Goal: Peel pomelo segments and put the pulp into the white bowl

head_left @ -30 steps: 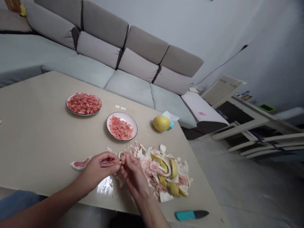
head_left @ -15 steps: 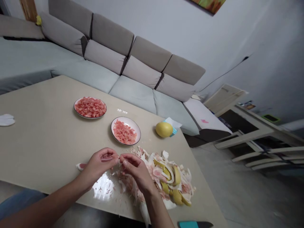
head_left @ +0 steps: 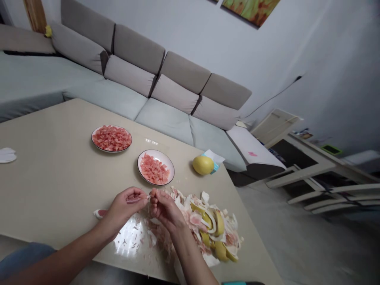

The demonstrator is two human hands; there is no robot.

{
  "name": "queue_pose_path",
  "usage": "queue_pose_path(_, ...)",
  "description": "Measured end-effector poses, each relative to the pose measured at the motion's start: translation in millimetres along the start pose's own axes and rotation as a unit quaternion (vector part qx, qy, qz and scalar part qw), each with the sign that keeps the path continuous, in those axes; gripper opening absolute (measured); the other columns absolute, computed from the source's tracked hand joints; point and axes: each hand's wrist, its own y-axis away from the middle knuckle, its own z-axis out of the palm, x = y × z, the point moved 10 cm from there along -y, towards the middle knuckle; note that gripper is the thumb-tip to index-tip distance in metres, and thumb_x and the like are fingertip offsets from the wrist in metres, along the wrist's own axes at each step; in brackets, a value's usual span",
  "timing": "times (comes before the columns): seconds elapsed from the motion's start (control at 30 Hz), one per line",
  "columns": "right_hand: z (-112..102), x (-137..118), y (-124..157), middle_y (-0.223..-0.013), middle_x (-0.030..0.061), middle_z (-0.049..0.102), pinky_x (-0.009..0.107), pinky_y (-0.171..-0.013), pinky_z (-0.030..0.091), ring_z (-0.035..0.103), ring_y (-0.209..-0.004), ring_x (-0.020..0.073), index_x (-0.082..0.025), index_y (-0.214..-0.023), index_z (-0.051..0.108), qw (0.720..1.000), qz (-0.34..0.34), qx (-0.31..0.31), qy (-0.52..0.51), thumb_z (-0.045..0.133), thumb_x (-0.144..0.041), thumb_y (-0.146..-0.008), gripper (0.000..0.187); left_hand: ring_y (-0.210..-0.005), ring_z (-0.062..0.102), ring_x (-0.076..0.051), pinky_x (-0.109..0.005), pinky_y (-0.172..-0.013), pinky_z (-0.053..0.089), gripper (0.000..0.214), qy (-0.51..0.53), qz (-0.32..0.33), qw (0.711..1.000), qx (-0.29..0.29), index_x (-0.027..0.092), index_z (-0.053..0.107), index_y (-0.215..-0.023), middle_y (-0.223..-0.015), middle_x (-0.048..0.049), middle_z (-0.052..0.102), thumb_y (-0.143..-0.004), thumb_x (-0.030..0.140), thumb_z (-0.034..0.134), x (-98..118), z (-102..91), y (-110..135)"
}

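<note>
My left hand [head_left: 128,204] is closed around a pomelo segment [head_left: 134,198], whose pink flesh shows between the fingers. Fingertip to fingertip with it, my right hand [head_left: 164,208] pinches a small whitish bit of membrane at the segment's end. Beyond my hands stands a white plate [head_left: 166,156] of peeled pink pomelo pulp [head_left: 154,169]. Farther left, a fuller dark-rimmed plate [head_left: 94,143] holds more pulp [head_left: 111,137]. Partly hidden behind my left wrist lies another pomelo segment [head_left: 100,214]. Peel and membrane scraps [head_left: 204,217] are heaped beside my right forearm.
A whole yellow pomelo [head_left: 203,165] rests near the table's far right edge, against a blue-and-white packet [head_left: 215,160]. The turquoise knife handle [head_left: 234,283] shows at the bottom edge. A white piece [head_left: 7,155] lies far left. The sofa [head_left: 163,118] runs behind the table [head_left: 59,170].
My right hand has turned and curled its fingers tighter at the segment's end. My left hand keeps its hold. The view has tilted up slightly, so the knife shows less.
</note>
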Motion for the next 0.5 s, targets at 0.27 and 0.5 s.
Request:
queue_pose_path(0.27, -27, -54, -30, -0.081, 0.0006, 0.069, 0.022, -0.061, 0.052, 0.059, -0.062, 0.009, -0.018, -0.083, 0.07, 0.984, -0.111, 0.101, 0.093, 0.085, -0.035, -0.058, 0.034, -0.075, 0.057, -0.016, -0.025, -0.067, 0.042, 0.028, 0.025, -0.013, 0.999, -0.014, 0.017, 0.064, -0.083, -0.077, -0.0005, 0.063, -0.072, 0.042, 0.071, 0, -0.6, 1)
queue_pose_path(0.5, -28, -99, -48, -0.087, 0.0056, 0.072, 0.035, -0.081, 0.05, 0.064, -0.084, 0.0204, -0.017, -0.079, 0.072, 0.93, -0.21, 0.161, 0.256, 0.081, -0.03, -0.058, 0.026, -0.088, 0.061, -0.02, -0.027, -0.074, 0.048, 0.032, 0.036, -0.022, 0.999, -0.031, 0.017, 0.064, -0.088, -0.093, -0.0051, 0.066, -0.069, 0.04, 0.074, -5, 3.1, 0)
